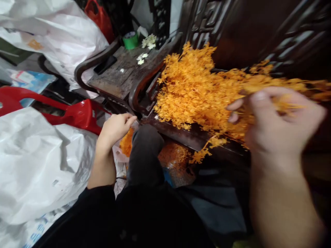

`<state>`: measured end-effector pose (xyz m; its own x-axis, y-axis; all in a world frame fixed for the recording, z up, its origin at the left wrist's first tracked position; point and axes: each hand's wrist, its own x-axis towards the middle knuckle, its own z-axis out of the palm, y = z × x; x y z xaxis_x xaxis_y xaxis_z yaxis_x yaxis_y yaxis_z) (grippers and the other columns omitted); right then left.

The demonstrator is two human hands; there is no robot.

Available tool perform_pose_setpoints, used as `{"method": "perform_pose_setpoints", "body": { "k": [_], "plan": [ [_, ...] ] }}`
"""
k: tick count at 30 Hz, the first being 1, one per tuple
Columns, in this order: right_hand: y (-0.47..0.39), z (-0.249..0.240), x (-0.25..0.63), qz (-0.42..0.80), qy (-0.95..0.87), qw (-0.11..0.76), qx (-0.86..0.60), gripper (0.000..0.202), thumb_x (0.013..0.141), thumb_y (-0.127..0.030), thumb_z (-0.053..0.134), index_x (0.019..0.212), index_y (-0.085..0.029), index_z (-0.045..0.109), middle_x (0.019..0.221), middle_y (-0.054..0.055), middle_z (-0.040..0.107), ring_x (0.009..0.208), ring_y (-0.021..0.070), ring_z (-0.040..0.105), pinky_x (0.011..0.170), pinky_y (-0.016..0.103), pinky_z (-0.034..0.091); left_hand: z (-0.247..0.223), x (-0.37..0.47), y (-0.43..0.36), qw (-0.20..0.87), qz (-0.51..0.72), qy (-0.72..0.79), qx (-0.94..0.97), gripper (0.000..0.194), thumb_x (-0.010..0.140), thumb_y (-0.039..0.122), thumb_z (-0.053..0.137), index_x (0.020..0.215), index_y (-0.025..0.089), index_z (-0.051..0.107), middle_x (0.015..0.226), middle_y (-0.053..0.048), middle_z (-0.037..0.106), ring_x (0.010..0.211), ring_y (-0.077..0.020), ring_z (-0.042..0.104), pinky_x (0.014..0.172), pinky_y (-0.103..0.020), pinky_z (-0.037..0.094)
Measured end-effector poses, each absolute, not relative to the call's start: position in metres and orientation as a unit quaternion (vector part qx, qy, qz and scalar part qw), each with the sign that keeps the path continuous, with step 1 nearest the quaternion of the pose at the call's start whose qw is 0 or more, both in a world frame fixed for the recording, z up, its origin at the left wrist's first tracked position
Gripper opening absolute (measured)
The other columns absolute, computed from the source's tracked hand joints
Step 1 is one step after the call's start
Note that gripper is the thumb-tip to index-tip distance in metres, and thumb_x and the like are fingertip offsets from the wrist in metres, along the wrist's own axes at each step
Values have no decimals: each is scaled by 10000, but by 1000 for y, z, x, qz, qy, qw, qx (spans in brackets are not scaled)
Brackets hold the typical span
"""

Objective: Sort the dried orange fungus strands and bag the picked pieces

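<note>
A large heap of feathery orange dried flower sprigs (191,86) lies on the dark wooden bench (178,134). My right hand (279,117) is at the right end of this heap, closed around some of the orange stems; motion blurs it slightly. One loose sprig (207,148) droops over the bench's front edge. My left hand (116,127) is beside my knee, with its fingers curled together and their undersides hidden. Just below it is a translucent plastic bag (121,153) with orange material inside; I cannot make out whether the fingers grip the bag.
A dark side table (113,79) bears a green tape roll (130,40), a black phone (105,65) and pale flower bits (142,58). White plastic bags (43,162) and a red plastic stool (80,115) crowd the left. More orange material (174,155) is below the bench.
</note>
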<state>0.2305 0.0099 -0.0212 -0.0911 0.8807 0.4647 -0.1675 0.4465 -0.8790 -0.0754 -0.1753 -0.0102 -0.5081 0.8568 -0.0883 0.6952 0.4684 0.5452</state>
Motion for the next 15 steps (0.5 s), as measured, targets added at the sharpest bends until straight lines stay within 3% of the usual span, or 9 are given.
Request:
{"method": "perform_pose_setpoints", "body": {
  "k": [3, 5, 7, 10, 12, 15],
  "plan": [
    [6, -13, 231, 440, -633, 563, -298, 190, 910, -352, 737, 848, -172, 740, 678, 40, 731, 399, 101, 530, 399, 274, 401, 39, -4, -115, 182, 335, 701, 603, 442, 916, 480, 663, 1267, 212, 688, 877, -46, 726, 723, -170, 620, 734, -271, 463],
    [6, -8, 234, 441, -650, 535, -311, 238, 933, -399, 707, 854, -176, 732, 645, 12, 700, 407, 86, 504, 395, 244, 378, 52, 40, -72, 265, 403, 586, 651, 533, 872, 455, 736, 1343, 224, 635, 951, -43, 725, 731, -156, 622, 721, -257, 472],
    [10, -3, 238, 430, -665, 522, -317, 306, 940, -459, 684, 818, -182, 725, 605, -5, 656, 428, 86, 483, 406, 236, 360, 50, 72, -31, 334, 425, 498, 678, 431, 896, 422, 722, 1275, 228, 665, 890, -20, 705, 670, -128, 604, 676, -243, 466],
    [17, 1, 247, 421, -677, 507, -327, 386, 960, -492, 643, 742, -181, 710, 564, -11, 606, 446, 85, 451, 438, 243, 337, 33, 92, 18, 347, 458, 447, 685, 224, 965, 386, 634, 990, 183, 725, 754, -4, 661, 579, -94, 557, 601, -229, 442],
    [22, 2, 254, 435, -667, 491, -353, 394, 968, -477, 636, 725, -174, 703, 551, -12, 595, 453, 82, 435, 460, 245, 327, 23, 90, 38, 323, 503, 448, 665, 250, 960, 382, 642, 855, 163, 703, 687, 4, 634, 521, -75, 511, 544, -221, 415],
    [25, 2, 264, 464, -644, 462, -395, 407, 953, -473, 655, 690, -164, 685, 534, -12, 583, 434, 73, 391, 448, 247, 280, 18, 79, 50, 319, 544, 452, 631, 286, 940, 434, 668, 877, 156, 699, 706, -7, 654, 514, -65, 511, 485, -201, 382]
  ]
}}
